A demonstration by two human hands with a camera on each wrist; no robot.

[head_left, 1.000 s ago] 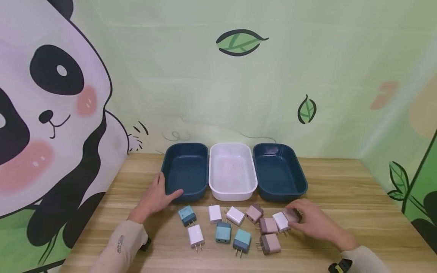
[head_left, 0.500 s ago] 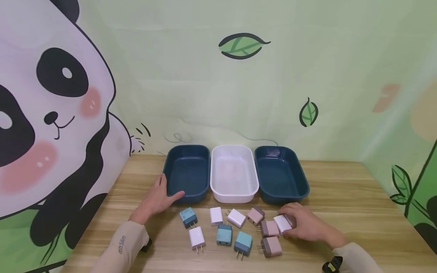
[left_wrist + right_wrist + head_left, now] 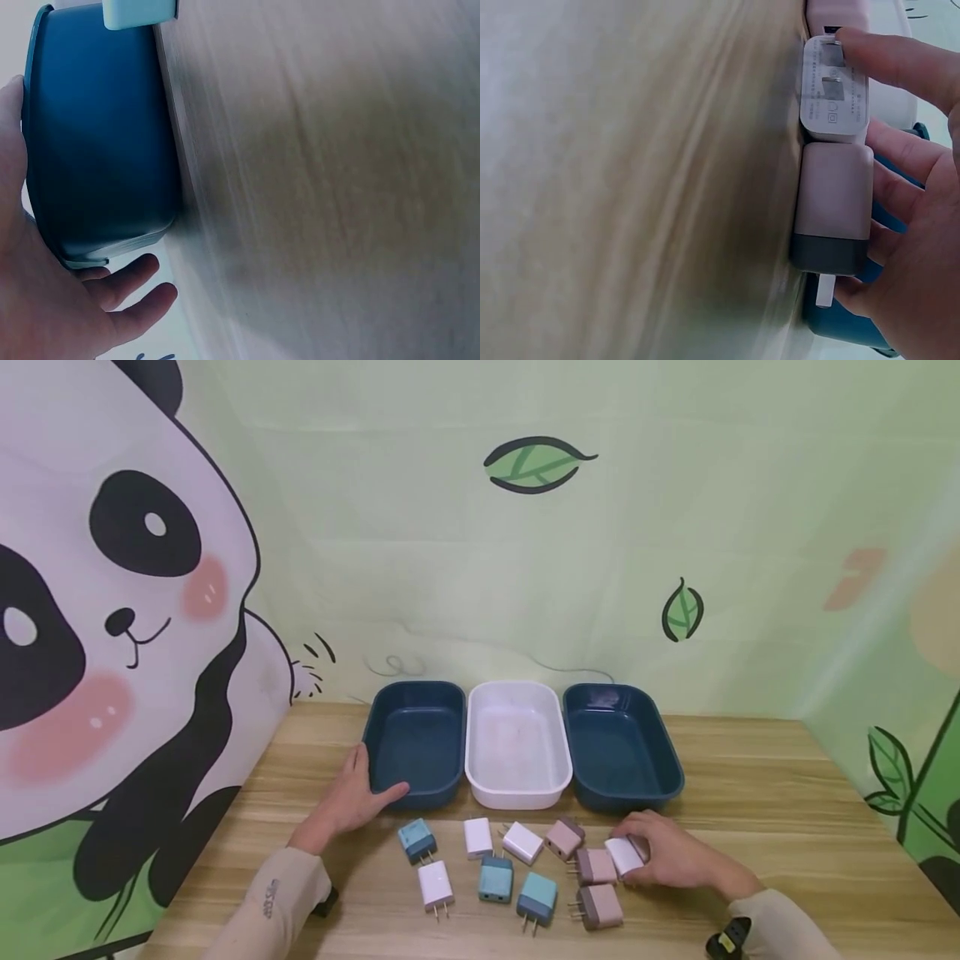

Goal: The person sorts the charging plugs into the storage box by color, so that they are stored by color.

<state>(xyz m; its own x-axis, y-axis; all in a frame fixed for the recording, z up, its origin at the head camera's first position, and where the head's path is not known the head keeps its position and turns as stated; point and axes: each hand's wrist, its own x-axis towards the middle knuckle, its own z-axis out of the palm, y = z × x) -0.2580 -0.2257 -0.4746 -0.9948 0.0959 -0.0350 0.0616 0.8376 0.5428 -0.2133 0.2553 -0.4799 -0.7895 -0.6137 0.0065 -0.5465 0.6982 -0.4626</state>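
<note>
My left hand (image 3: 341,806) rests at the front left corner of the left dark blue tray (image 3: 367,760), its thumb at the front rim. In the left wrist view its other fingers extend loosely beside the tray. My right hand (image 3: 671,853) pinches a white charger plug (image 3: 624,856) between thumb and fingers. The right wrist view shows the thumb at the charger's prong face, while the fingers are partly hidden behind. Beside it sits a pink and grey charger plug (image 3: 834,195), mostly covered by the hand in the head view. Two pink charger plugs (image 3: 597,867) (image 3: 600,907) lie just left.
A white tray (image 3: 519,799) and another dark blue tray (image 3: 628,800) stand to the right of the left tray. Several charger plugs lie in front: white (image 3: 435,885), teal (image 3: 496,880) and pink (image 3: 564,838). A panda-printed backdrop (image 3: 420,527) hangs behind the wooden table (image 3: 742,777).
My right hand has shifted left from the pink charger to the white one beside it and taken hold of it. The left hand stays at the tray. The head view has tilted slightly.
</note>
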